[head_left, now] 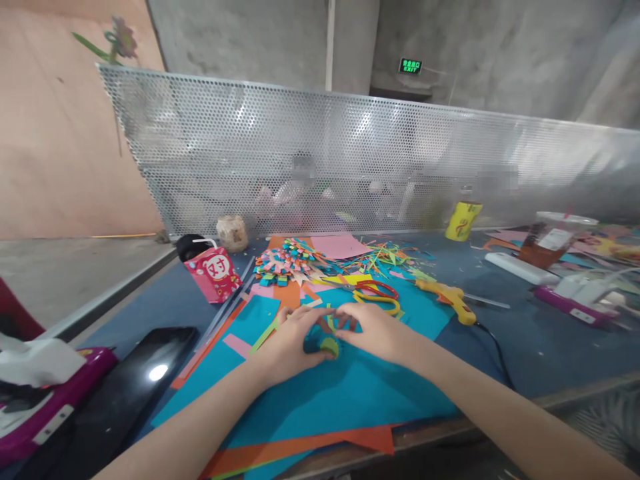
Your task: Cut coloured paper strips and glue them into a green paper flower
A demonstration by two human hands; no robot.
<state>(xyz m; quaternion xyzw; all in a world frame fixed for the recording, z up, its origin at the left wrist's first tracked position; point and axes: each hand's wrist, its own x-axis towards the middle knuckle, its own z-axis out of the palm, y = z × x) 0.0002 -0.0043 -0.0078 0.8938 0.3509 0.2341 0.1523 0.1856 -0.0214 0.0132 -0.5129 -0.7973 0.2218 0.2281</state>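
Observation:
Over a large blue paper sheet [380, 380], a small green and blue paper coil with a fringed edge [330, 345] sits between my two hands. My left hand [300, 340] curves round its left side, the thumb pressing at its lower edge. From the right, my right hand [373, 327] bends its fingers in and pinches at the coil's blue edge; its fingertips partly overlap the piece. Just beyond my hands lie scissors with red and yellow handles [377, 293]. Thin green and pink paper strips [237, 345] rest beside my left hand.
Fringed multicoloured paper pieces [290, 260] and shredded strips [395, 257] lie behind. A yellow glue gun [450, 300] with a cord is at right. Left are a red drink carton [214, 273], a black phone [140, 373] and a purple power strip [60, 407]. A perforated metal screen [225, 147] stands behind.

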